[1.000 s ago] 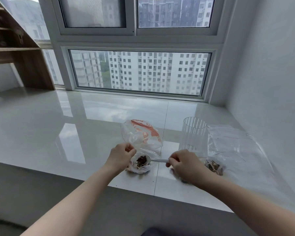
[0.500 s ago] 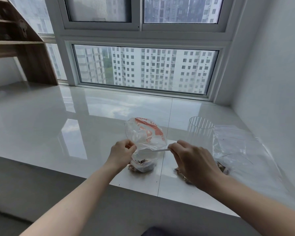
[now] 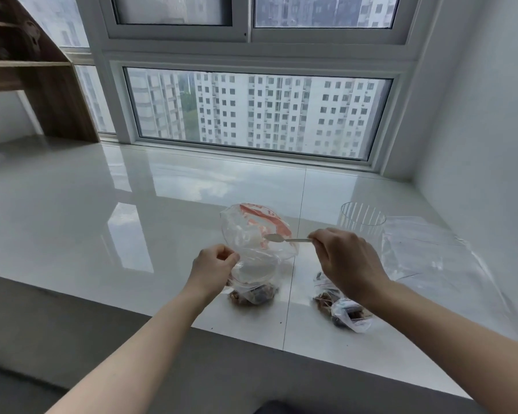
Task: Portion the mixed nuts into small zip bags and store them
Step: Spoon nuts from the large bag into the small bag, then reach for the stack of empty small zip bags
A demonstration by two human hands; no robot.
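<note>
Head view: since the earlier frames the small white plastic spoon point(image 3: 284, 239) has lifted out of the clear zip bag of mixed nuts point(image 3: 253, 282) and hangs empty above its mouth. The right hand point(image 3: 346, 264) pinches the handle end, handle horizontal, bowl pointing left. The left hand point(image 3: 213, 268) pinches the bag's rim, holding it open. The bag rests on the glossy white tiled sill point(image 3: 132, 222), below and left of the spoon bowl. A second nut bag point(image 3: 340, 309) lies under the right wrist.

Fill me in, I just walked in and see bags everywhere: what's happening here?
A person is portioning nuts at a tiled ledge. The left hand pinches open the mouth of a small zip bag with nuts at its bottom. The right hand holds a small spoon, seemingly empty, above it. Another bag of nuts lies to the right, near a clear cup.
</note>
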